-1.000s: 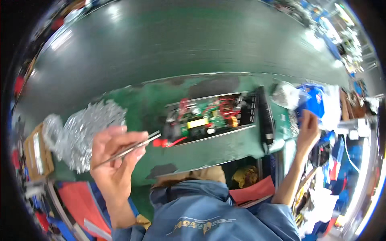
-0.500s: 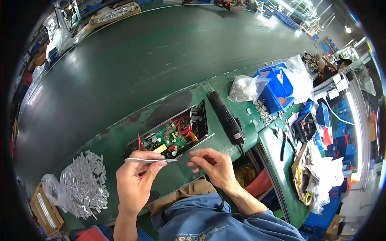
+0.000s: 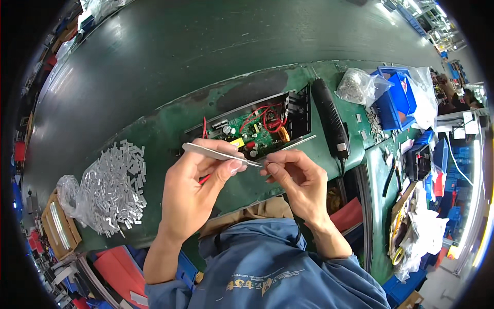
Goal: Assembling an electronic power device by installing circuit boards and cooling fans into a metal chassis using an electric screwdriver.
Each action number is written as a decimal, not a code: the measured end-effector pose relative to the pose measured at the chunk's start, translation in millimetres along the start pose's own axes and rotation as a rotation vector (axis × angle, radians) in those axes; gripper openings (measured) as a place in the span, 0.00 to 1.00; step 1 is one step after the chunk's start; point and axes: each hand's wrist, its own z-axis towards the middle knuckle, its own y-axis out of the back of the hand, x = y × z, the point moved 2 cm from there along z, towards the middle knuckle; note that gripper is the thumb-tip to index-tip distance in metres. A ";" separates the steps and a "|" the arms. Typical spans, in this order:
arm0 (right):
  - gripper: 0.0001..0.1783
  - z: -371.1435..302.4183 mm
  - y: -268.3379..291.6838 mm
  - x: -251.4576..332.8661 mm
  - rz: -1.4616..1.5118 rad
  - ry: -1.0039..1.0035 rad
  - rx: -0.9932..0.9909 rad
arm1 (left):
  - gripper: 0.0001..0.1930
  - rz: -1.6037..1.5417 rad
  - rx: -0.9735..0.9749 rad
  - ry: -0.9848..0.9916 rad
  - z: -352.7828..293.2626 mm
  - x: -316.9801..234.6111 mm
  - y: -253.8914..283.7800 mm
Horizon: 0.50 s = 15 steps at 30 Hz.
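My left hand (image 3: 191, 195) is closed around a pair of metal tweezers (image 3: 206, 152), whose tips point right. My right hand (image 3: 304, 189) meets those tips, with thumb and fingertips pinched together; anything between them is too small to make out. Just beyond both hands lies an open black metal housing (image 3: 234, 114). Inside it sits a green circuit board (image 3: 248, 135) with red wires (image 3: 272, 121), capacitors and a yellow component. My fingers partly cover the housing's near side.
A black electric screwdriver (image 3: 332, 123) lies right of the housing. Beyond it are a bag of small parts (image 3: 356, 85), blue bins (image 3: 395, 103) and black-handled pliers (image 3: 389, 180). At left is a heap of small silvery pieces (image 3: 116, 185) beside a cardboard box (image 3: 55, 226).
My right hand has closed in on the tweezer tips, its fingers drawing together into a pinch. The tweezers now tilt more downward to the right. The whole view has shifted.
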 end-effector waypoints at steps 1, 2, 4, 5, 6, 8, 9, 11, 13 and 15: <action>0.10 -0.7 -1.7 1.7 -0.012 0.018 -0.010 | 0.11 -0.003 -0.001 0.004 0.1 0.3 -0.2; 0.11 -1.5 -3.0 2.2 -0.023 0.037 -0.019 | 0.11 -0.004 -0.003 -0.001 -0.3 0.6 0.1; 0.12 -2.1 -3.2 0.8 -0.051 0.034 -0.010 | 0.12 -0.007 -0.006 -0.004 -0.8 0.7 0.3; 0.13 -2.2 -3.4 0.3 -0.079 0.036 -0.002 | 0.12 0.003 -0.006 -0.014 -1.0 0.6 0.4; 0.13 -2.4 -3.7 0.5 -0.080 0.033 -0.002 | 0.12 0.014 -0.005 -0.024 -1.2 0.6 0.4; 0.13 -2.3 -4.4 2.7 -0.108 0.060 0.001 | 0.12 0.012 -0.011 -0.022 -1.2 1.7 -0.3; 0.13 -2.1 -4.1 2.7 -0.107 0.058 0.001 | 0.12 0.011 -0.017 -0.022 -1.1 2.1 -0.9; 0.14 -1.6 -4.4 2.2 -0.120 0.058 -0.005 | 0.12 0.013 -0.023 -0.017 -1.6 1.2 -0.9; 0.13 -1.6 -6.5 2.6 -0.118 0.049 -0.003 | 0.11 0.016 -0.032 -0.012 -2.8 1.9 0.1; 0.13 -1.3 -6.2 3.5 -0.115 0.039 -0.006 | 0.11 0.026 -0.049 -0.003 -2.5 1.9 -0.5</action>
